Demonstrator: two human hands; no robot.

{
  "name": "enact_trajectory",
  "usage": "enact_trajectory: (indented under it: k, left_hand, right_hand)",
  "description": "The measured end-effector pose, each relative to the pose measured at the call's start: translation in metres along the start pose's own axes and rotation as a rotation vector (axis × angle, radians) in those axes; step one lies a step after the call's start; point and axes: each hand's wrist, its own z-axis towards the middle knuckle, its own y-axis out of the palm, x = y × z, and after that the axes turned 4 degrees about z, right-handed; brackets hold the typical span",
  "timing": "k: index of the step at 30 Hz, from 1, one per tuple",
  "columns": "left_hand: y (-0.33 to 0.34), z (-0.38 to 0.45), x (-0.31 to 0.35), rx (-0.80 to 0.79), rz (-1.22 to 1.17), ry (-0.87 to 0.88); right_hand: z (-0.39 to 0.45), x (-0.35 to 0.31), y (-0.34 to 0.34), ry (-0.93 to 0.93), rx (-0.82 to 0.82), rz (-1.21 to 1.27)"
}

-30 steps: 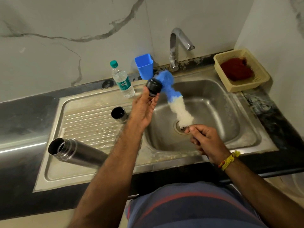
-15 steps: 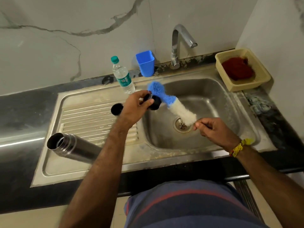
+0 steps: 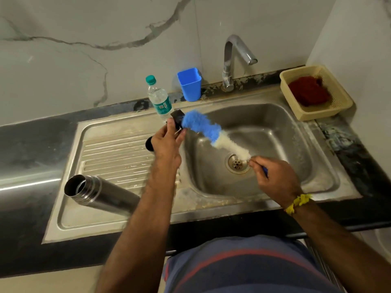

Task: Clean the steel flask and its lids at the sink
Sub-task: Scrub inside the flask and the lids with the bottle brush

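Both forearms are being left bare, with no sleeves being worn. A yellow thread band [image 3: 298, 203] is being worn around the right wrist, at four o'clock. A blue garment [image 3: 249, 269] crossed by red stripes is being worn at six o'clock.

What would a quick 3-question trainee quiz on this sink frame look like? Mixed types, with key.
1. True or false: the steel flask stands upright in the basin.
2. The left hand holds: A) plastic bottle B) black lid C) blue cup
3. Fill in: the right hand grips the handle of the ____.

Key: 1 false, it lies on its side on the drainboard. 2 B. 3 brush.
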Motion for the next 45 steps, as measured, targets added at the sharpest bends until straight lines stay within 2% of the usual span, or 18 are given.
enact_trajectory:
  k: [2,6,9,12,18,22,27,30,34,38,40,43,45]
  left_hand:
    - [0.006,-0.008,-0.006,-0.029,-0.165,-0.099]
    - [0.011,-0.017,-0.012,-0.109,-0.359,-0.220]
    - [0.011,-0.021,-0.018,-0.164,-0.303,-0.228]
    - [0.015,-0.020,-0.016,-0.119,-0.324,-0.217]
    - [0.009,-0.021,-0.015,-0.162,-0.223,-0.204]
    - [0.013,-0.017,-0.016,-0.111,-0.287,-0.221]
    - [0.017,-0.027,-0.024,-0.143,-0.141,-0.196]
    - [0.023,-0.022,-0.023,-0.111,-0.140,-0.150]
    - [0.020,-0.020,-0.026,-0.134,0.010,-0.097]
    - [0.020,-0.020,-0.028,-0.102,-0.034,-0.088]
    - [0.014,-0.013,-0.024,-0.094,0.000,-0.003]
    - [-0.001,-0.011,-0.028,-0.123,0.352,0.272]
    - [-0.005,-0.011,-0.035,-0.123,0.578,0.405]
  right_hand:
    - [-0.004,0.004,0.002,0.066,0.045,0.020]
    - [-0.003,-0.008,0.018,0.141,-0.004,0.193]
    - [-0.003,-0.008,0.017,0.168,-0.009,0.269]
    - [0.001,-0.008,0.024,0.158,-0.063,0.285]
    - [-0.004,0.001,0.023,0.153,0.001,0.255]
    - [-0.010,-0.008,0.027,0.104,-0.030,0.191]
    - [-0.009,-0.005,0.021,0.124,-0.017,0.146]
    - [-0.006,-0.012,0.021,0.052,-0.021,0.070]
    - [-0.002,-0.005,0.016,0.130,-0.013,0.139]
    - [-0.001,-0.013,0.022,0.111,-0.067,0.132]
    - [-0.009,-0.006,0.017,0.147,-0.086,0.148]
    - [-0.014,0.008,0.007,0.203,-0.004,0.180]
    - [-0.014,0.002,0.005,0.166,0.036,0.181]
